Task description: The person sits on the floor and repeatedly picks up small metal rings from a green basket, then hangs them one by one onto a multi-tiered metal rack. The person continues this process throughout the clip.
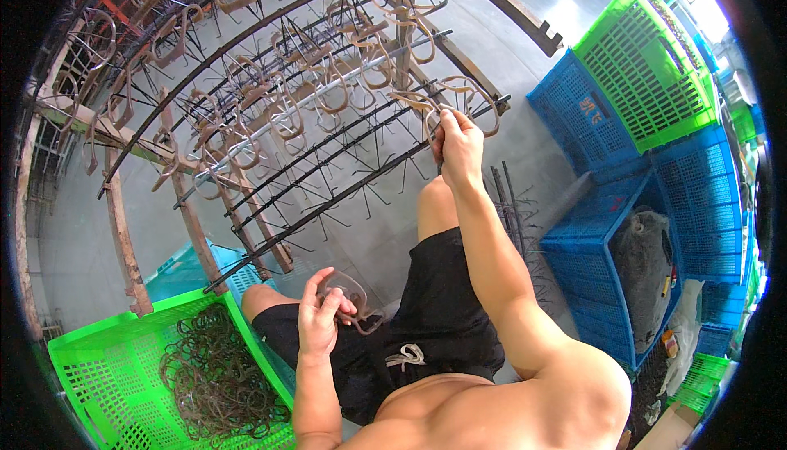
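My right hand (460, 142) is reached out to the right end of the nearest black hooked rod (344, 196). Its fingertips pinch a brown plastic loop-shaped piece (413, 101), which looks like an eyeglass frame. A similar loop (495, 119) hangs just beside that hand, at the rod's end. Above my lap, my left hand (326, 315) holds one or more brown translucent loop pieces (350, 287) between its fingers; how many I cannot tell. At lower left, a bright green plastic basket (98, 339) contains a tangled heap of brown loops (215, 382).
Wooden rack rails (126, 235) support several hooked rods, many hung with brown loops. Blue crates (578, 112) and a green crate (645, 75) are stacked at right. A dark sack (639, 278) sits inside one crate. Spiky rods (507, 204) stand beside my right knee.
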`<move>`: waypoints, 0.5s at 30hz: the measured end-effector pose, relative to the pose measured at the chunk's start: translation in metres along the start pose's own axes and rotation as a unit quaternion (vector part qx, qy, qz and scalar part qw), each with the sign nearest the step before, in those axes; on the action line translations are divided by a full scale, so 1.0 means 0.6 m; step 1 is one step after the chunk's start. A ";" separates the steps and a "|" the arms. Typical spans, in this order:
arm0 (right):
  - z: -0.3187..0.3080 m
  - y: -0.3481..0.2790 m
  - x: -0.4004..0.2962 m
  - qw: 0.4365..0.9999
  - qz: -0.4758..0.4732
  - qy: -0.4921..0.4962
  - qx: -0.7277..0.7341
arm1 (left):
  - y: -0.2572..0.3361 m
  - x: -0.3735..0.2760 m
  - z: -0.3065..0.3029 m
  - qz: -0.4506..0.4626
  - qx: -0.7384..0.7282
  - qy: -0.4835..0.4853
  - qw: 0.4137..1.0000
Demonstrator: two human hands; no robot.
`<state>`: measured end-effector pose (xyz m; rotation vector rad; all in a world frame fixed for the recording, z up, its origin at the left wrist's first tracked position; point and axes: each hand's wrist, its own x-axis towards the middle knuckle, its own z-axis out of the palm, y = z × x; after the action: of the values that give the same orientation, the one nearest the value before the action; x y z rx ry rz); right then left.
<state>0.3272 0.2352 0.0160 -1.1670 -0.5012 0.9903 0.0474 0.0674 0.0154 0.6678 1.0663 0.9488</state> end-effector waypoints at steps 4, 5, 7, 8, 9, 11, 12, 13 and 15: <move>0.006 0.009 -0.005 0.999 -0.022 0.020 -0.025 | -0.011 0.003 -0.014 -0.022 0.005 0.012 1.000; 0.007 0.011 -0.004 0.999 -0.032 0.027 -0.034 | -0.014 0.002 -0.015 -0.018 0.002 0.018 1.000; 0.008 0.005 -0.002 0.999 -0.015 0.014 -0.027 | -0.015 0.000 -0.015 -0.012 0.011 0.024 1.000; 0.007 0.002 -0.001 1.000 -0.006 0.008 -0.023 | -0.014 -0.002 -0.014 -0.010 0.023 0.024 0.999; 0.004 0.001 -0.001 1.000 -0.003 -0.002 -0.025 | -0.013 -0.003 -0.014 -0.008 0.036 0.022 0.999; 0.001 0.001 0.000 0.999 0.002 -0.022 -0.030 | -0.013 -0.005 -0.020 0.001 0.083 0.010 0.997; 0.001 0.002 -0.002 0.999 -0.004 -0.026 -0.044 | -0.014 -0.008 -0.020 0.009 0.084 0.009 0.996; 0.002 0.004 -0.005 0.998 -0.010 -0.031 -0.058 | -0.015 -0.010 -0.019 0.017 0.086 0.009 0.996; 0.005 0.010 -0.013 0.995 -0.021 -0.041 -0.085 | -0.016 -0.013 -0.024 0.027 0.056 -0.001 0.998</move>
<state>0.3185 0.2305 0.0127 -1.2651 -0.6842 0.9772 0.0355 0.0563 0.0053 0.7916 1.1108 0.9397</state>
